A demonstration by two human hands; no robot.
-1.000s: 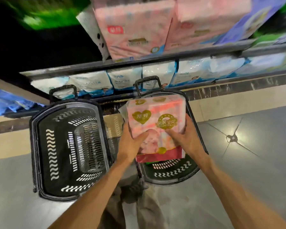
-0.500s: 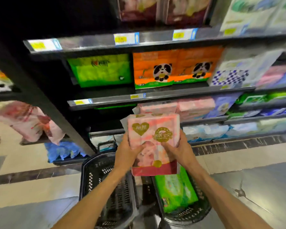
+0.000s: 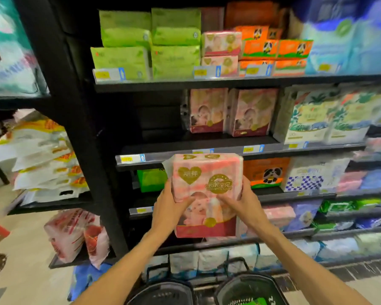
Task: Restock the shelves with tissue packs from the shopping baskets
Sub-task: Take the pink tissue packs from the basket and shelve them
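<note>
I hold a pink tissue pack (image 3: 207, 186) with gold hearts and a red bottom band upright in front of the shelves. My left hand (image 3: 168, 210) grips its left side and my right hand (image 3: 243, 203) grips its right side. Two matching pink packs (image 3: 231, 111) stand on the shelf (image 3: 185, 144) above, with a dark gap to their left. Two black shopping baskets (image 3: 163, 293) (image 3: 249, 287) sit on the floor at the bottom edge; something green lies in the right one.
Green packs (image 3: 147, 45) and orange panda packs (image 3: 273, 49) fill the top shelf. White leafy packs (image 3: 326, 119) stand right of the pink ones. A black upright post (image 3: 75, 128) divides the shelving; bagged goods (image 3: 42, 159) lie on the left shelves.
The pack has risen from basket height to the middle shelves with both hands on it. My view has tilted up from the floor and baskets to the shelving.
</note>
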